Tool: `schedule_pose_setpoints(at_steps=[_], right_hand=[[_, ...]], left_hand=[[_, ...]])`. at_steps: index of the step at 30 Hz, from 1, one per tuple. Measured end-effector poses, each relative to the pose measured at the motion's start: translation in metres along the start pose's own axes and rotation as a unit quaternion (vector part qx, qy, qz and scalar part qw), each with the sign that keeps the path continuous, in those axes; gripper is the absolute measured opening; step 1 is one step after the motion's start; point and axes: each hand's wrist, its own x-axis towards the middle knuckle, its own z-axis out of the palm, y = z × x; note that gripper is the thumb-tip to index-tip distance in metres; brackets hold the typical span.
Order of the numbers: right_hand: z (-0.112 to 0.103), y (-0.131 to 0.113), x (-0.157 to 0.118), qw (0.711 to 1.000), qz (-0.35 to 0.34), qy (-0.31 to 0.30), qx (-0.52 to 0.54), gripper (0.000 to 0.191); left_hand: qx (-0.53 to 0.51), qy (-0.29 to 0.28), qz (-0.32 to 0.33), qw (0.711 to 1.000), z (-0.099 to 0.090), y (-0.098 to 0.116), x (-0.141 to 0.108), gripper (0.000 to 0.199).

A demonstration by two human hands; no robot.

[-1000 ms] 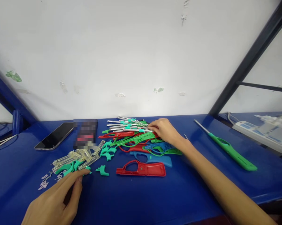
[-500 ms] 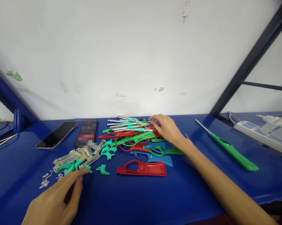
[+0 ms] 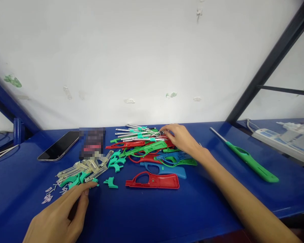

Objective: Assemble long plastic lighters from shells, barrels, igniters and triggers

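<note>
My right hand [image 3: 178, 136] reaches into the back of a pile of lighter parts. Its thumb and fingertips are drawn together at thin white wires [image 3: 155, 134] and a small dark piece; what they grip is too small to make out. Beside it lie several metal lighter tubes [image 3: 131, 135] with green ends. In front are red, green and blue lighter handle shells, among them a red half-shell [image 3: 164, 181] nearest me. My left hand [image 3: 62, 209] rests at the front left, index finger stretched out and holding nothing visible. Its fingertip is by small green triggers [image 3: 77, 180].
Clear plastic fuel tanks [image 3: 88, 165] are heaped at left, near small whitish bits [image 3: 48, 197]. A phone [image 3: 59, 145] and a blurred dark packet [image 3: 93, 143] lie behind them. At right are a whole green lighter [image 3: 251, 162] and a white power strip [image 3: 280, 145].
My right hand has shifted slightly left at the wires, its fingertips drawing closer together. My left hand stays where it was. The view has tilted a little.
</note>
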Motion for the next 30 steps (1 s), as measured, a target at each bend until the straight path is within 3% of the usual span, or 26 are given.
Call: schedule_pose_setpoints(at_steps=[6, 15, 21, 25, 30], right_hand=[[-0.006, -0.004, -0.001, 0.999, -0.023, -0.028, -0.016, 0.033], [-0.049, -0.003, -0.018, 0.999, -0.001, -0.041, -0.001, 0.027], [-0.049, -0.012, -0.023, 0.999, 0.041, 0.0, 0.012, 0.036], [-0.048, -0.016, -0.02, 0.999, 0.044, 0.013, -0.019, 0.026], [-0.042, -0.021, -0.01, 0.998, 0.003, -0.025, -0.065, 0.028]], left_hand=[[-0.005, -0.002, 0.001, 1.0, -0.001, -0.002, -0.002, 0.035], [-0.038, 0.025, 0.021, 0.999, -0.015, 0.015, 0.009, 0.033], [-0.016, 0.036, 0.039, 0.998, -0.023, 0.021, 0.013, 0.032], [-0.008, 0.044, 0.057, 0.997, -0.021, 0.019, 0.014, 0.032], [-0.012, 0.07, 0.069, 0.995, -0.021, 0.024, 0.016, 0.035]])
